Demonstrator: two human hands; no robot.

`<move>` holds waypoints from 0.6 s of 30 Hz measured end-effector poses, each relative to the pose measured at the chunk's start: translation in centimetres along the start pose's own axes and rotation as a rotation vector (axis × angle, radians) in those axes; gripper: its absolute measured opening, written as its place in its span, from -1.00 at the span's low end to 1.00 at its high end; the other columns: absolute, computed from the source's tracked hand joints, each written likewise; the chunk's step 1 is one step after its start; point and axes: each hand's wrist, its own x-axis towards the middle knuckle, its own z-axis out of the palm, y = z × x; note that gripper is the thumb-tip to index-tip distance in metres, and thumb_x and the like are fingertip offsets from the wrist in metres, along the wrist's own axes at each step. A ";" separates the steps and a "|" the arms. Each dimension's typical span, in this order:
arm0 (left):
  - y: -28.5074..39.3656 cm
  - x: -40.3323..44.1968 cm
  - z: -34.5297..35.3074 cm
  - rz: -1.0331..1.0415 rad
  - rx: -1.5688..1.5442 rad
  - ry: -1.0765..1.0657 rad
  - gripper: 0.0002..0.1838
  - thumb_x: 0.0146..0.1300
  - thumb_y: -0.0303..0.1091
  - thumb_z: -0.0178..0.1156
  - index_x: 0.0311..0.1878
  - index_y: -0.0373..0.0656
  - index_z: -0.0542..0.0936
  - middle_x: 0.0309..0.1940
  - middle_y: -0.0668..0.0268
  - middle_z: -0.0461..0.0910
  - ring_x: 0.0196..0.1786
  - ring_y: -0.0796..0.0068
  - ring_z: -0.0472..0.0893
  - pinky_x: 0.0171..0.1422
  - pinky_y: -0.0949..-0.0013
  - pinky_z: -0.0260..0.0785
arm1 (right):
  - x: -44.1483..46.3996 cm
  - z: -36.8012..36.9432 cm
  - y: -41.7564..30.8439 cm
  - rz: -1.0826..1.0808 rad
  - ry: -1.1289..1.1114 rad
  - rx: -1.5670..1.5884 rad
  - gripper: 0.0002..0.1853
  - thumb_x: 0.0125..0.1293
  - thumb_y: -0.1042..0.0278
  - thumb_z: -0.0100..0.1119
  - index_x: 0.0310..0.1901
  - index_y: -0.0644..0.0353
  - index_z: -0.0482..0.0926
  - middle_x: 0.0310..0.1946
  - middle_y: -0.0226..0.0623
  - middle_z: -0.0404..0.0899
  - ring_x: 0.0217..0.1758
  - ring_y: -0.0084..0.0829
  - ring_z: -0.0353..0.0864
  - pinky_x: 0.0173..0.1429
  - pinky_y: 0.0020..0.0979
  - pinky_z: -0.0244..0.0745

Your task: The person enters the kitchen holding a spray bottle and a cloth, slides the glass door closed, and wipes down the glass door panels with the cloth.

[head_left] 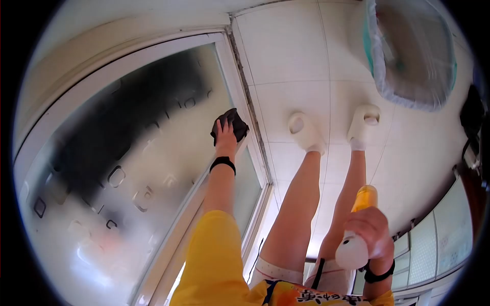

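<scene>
My left hand presses a crumpled dark cloth against the white frame of a frosted glass door, its fingers laid over the fabric. The cloth sits at the frame's edge, to the right of the patterned glass. Held in my right hand, in front of my legs, is a spray bottle with an orange body and a white head. My fingers wrap round it just below the head, and the bottle's lower end points away from me.
A bin lined with a clear bag stands on the tiled floor at upper right. My feet in pale slippers are on the tiles beside the door frame. Pale cabinets line the lower right, with dark items above them.
</scene>
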 end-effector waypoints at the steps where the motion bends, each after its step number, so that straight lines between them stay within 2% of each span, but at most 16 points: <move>1: 0.1 0.3 0.1 -0.008 0.006 0.028 -0.68 0.20 -0.25 -0.07 -0.06 -0.10 0.55 0.25 0.32 0.19 0.37 0.18 -0.02 0.36 -0.18 -0.45 | 0.2 0.6 -0.1 -0.005 -0.020 0.019 -0.75 -0.23 0.34 0.23 -0.40 0.14 0.52 -0.35 -0.34 0.58 -0.43 -0.37 0.56 -0.36 -0.41 0.42; 5: -0.5 -4.5 1.2 0.036 0.002 0.049 -0.68 0.20 -0.27 -0.09 -0.08 -0.12 0.56 0.23 0.31 0.24 0.37 0.21 -0.01 0.40 -0.06 -0.44 | 0.6 0.9 -2.9 -0.086 -0.121 0.072 -0.65 -0.28 0.31 0.27 -0.32 0.12 0.52 -0.30 -0.34 0.55 -0.39 -0.38 0.54 -0.29 -0.40 0.40; 10: -3.7 -14.9 -2.2 -0.007 -0.093 0.101 -0.69 0.18 -0.29 -0.11 -0.16 -0.11 0.61 0.19 0.30 0.30 0.37 0.25 0.02 0.41 0.00 -0.40 | 0.5 -2.6 -9.1 -0.189 -0.269 0.033 -0.46 -0.38 0.23 0.34 -0.19 0.08 0.49 -0.26 -0.38 0.52 -0.34 -0.36 0.49 -0.22 -0.38 0.33; 15: -8.7 -30.5 -6.7 -0.076 -0.192 0.012 -0.64 0.17 -0.26 -0.10 -0.02 -0.08 0.55 0.27 0.37 0.19 0.40 0.32 -0.06 0.42 0.05 -0.45 | 0.3 -8.4 -17.5 -0.247 -0.219 0.008 -0.44 -0.36 0.25 0.37 -0.17 0.07 0.48 -0.27 -0.33 0.52 -0.26 -0.26 0.49 -0.22 -0.34 0.36; 17: -10.5 -37.1 -8.5 -0.121 -0.173 0.044 -0.64 0.17 -0.24 -0.09 -0.01 -0.07 0.54 0.25 0.37 0.22 0.39 0.35 -0.04 0.43 0.05 -0.45 | -0.3 -11.5 -20.6 -0.262 -0.156 -0.008 -0.46 -0.32 0.24 0.36 -0.17 0.08 0.47 -0.25 -0.29 0.52 -0.23 -0.24 0.50 -0.17 -0.34 0.37; 18: -10.9 -39.3 -7.1 -0.184 -0.171 0.096 -0.64 0.16 -0.22 -0.07 -0.02 -0.06 0.55 0.26 0.38 0.21 0.40 0.36 -0.05 0.42 0.04 -0.45 | -0.8 -13.0 -22.2 -0.267 -0.120 0.015 -0.46 -0.31 0.24 0.36 -0.16 0.08 0.47 -0.24 -0.26 0.52 -0.20 -0.24 0.51 -0.12 -0.36 0.37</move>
